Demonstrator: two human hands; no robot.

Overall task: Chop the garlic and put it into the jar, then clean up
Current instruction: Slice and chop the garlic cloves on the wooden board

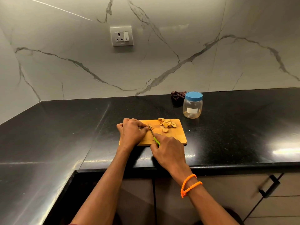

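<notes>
Knife [153,135]: its long axis is running from the near right to the far left of the board, the blade tip pointing away from the person; the green handle is showing at the near end.
Right hand [168,149]: it is closing around the green handle, the blade coming down at the left hand's fingertips.
Left hand [131,132]: it is curling over a piece of garlic [151,127] on the board's left half, pinning it; most of that piece is hidden, so its shape is probably a small chunk, no more can be said.
Cut pieces [167,125]: they are lying in a loose pile at the far right of the cutting board [177,137].
Cutting board: wooden, its long side is lying parallel to the counter edge.
Jar [192,105]: clear, blue lid on, it is standing upright beyond the board's far right corner, apart from it.
Dark cloth [177,96]: it is sitting bunched just behind the jar, against the wall.
Counter [65,127]: glossy black stone, it is turning a corner on the left.
Room: a veined marble wall is carrying a socket [121,36]; cabinet fronts are showing below.
Wrist: orange bead bracelets [190,185] are circling the right one.
</notes>
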